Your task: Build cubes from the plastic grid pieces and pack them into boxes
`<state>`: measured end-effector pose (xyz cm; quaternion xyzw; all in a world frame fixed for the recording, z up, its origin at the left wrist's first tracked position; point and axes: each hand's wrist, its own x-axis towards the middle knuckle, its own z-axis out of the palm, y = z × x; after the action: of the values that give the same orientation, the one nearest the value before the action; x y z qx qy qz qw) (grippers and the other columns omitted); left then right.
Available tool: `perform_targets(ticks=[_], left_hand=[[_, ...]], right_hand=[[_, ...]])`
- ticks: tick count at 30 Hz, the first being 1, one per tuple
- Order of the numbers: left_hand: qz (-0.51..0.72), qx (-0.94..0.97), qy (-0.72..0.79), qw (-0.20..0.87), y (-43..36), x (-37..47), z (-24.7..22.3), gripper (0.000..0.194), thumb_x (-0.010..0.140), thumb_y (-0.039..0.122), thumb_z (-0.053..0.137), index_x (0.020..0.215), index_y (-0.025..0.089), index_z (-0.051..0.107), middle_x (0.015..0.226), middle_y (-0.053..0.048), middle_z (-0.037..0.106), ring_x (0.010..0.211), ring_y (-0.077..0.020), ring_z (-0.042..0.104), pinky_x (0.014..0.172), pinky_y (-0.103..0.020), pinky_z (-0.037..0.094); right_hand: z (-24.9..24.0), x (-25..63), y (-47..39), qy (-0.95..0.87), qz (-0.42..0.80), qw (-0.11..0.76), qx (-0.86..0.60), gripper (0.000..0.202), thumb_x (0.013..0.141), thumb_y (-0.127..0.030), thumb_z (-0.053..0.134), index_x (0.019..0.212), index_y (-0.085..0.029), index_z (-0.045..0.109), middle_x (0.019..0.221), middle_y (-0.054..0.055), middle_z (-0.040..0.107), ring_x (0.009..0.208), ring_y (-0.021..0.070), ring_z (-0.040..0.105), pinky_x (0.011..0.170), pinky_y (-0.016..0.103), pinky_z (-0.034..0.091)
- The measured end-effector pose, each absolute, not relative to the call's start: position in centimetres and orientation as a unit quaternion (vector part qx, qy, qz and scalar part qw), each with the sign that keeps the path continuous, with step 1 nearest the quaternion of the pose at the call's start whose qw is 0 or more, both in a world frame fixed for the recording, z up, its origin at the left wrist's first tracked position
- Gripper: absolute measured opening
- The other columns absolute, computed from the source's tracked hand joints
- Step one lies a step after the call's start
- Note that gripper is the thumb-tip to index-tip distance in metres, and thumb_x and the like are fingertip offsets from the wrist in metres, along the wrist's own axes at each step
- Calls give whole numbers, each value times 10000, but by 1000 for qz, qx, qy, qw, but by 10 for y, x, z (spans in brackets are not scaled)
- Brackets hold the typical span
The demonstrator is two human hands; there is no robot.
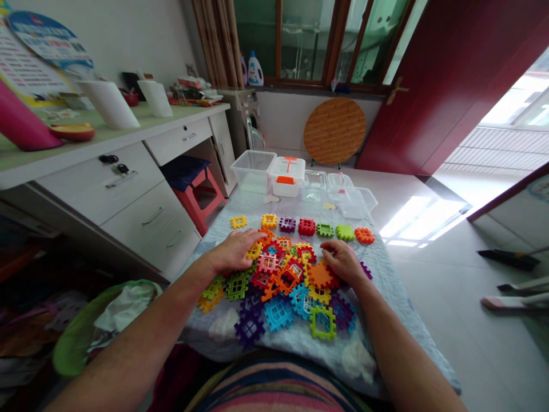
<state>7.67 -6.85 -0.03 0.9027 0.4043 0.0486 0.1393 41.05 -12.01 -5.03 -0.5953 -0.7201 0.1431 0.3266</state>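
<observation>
A heap of toothed plastic building tiles in many colours lies on the table in front of me, several with window-like frames. At its left side my left hand [235, 250] rests with fingers apart, touching a yellow tile [254, 250] and close to orange ones. My right hand [343, 260] lies against the heap's right side, fingers slightly bent and apart, near a solid orange tile [320, 275]. Nearer to me are a light green frame tile [322, 323], a blue window tile [278, 313] and a purple one [249, 329]. What lies beneath both palms is hidden.
Beyond the heap runs a row of tiles, among them a purple tile [287, 224] and a red tile [307, 226]. Behind stand a clear tub [253, 171], a lidded box with orange clips [287, 178] and smaller clear containers. A pink stool [199, 191] is at left.
</observation>
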Motion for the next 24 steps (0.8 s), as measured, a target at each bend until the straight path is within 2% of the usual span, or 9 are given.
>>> perform_targets(ticks=[8, 13, 16, 19, 24], left_hand=[[83, 891, 386, 223, -64, 76, 20, 746, 590, 173, 632, 1326, 190, 509, 1289, -119, 560, 1169, -296, 552, 1024, -412, 428], [117, 822, 366, 419, -59, 71, 30, 598, 713, 273, 584, 1304, 218, 510, 1240, -90, 591, 1020, -223, 618, 836, -344, 524], [104, 797, 324, 499, -54, 76, 26, 495, 759, 317, 569, 1243, 214, 555, 1219, -83, 620, 1048, -221, 615, 840, -334, 519], [86, 807, 337, 477, -51, 84, 21, 429, 779, 325, 569, 1192, 212, 589, 1177, -71, 649, 1050, -221, 614, 886, -347, 499], [90, 828, 395, 387, -50, 90, 23, 409, 809, 366, 552, 1175, 189, 588, 1082, -73, 667, 935, -203, 636, 847, -327, 504]], right_hand=[[-50, 410, -120, -718, 146, 328, -596, 205, 799, -262, 526, 879, -191, 702, 841, 67, 703, 805, 204, 635, 780, 337, 488], [-51, 411, -119, -719, 148, 324, -597, 216, 797, -268, 522, 887, -181, 698, 839, 72, 699, 794, 204, 633, 777, 345, 491], [-51, 411, -119, -718, 148, 326, -597, 211, 799, -266, 523, 886, -184, 696, 836, 70, 700, 795, 203, 633, 774, 342, 493], [-50, 412, -119, -720, 145, 327, -595, 202, 801, -265, 524, 881, -190, 694, 839, 67, 701, 801, 204, 631, 779, 344, 490], [-50, 412, -119, -722, 147, 325, -594, 205, 802, -269, 524, 881, -191, 696, 835, 67, 701, 810, 211, 631, 777, 349, 484]])
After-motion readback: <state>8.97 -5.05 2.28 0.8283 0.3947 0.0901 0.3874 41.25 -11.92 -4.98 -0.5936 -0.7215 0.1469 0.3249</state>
